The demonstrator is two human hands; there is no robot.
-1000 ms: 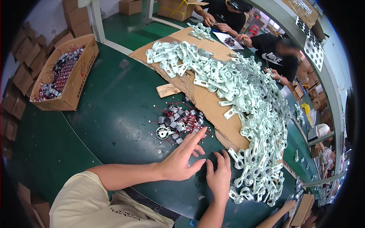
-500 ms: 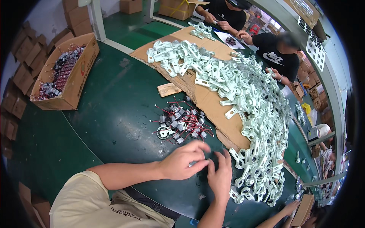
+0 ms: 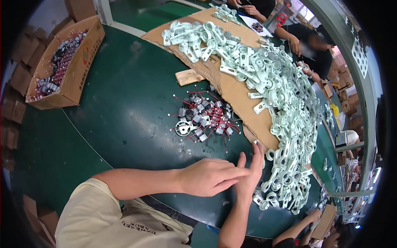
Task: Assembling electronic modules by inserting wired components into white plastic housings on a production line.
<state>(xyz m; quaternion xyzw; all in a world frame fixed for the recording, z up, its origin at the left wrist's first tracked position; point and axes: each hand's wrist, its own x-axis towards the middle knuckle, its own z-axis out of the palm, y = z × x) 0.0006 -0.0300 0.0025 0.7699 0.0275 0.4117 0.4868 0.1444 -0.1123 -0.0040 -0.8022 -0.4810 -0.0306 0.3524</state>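
Observation:
My left hand reaches across from the left, back up, with its fingers stretched toward my right hand. Its fingertips overlap the palm side of my right hand, which is raised with fingers extended upward. No object shows in either hand, though the spot where they meet is partly hidden. A small pale spot shows at a right fingertip. Just beyond the hands lies a heap of small motors with red wires. A pale green ring-shaped part rests at the heap's near left edge.
Pale green plastic housings are piled along a cardboard sheet on the green table. A wooden block lies by the sheet. At left stands a carton of wired motors. Co-workers sit across the table and at lower right.
My left hand has straightened its fingers and moved right, onto my right hand. My right hand has risen and stretched its fingers. The whole view has shifted slightly.

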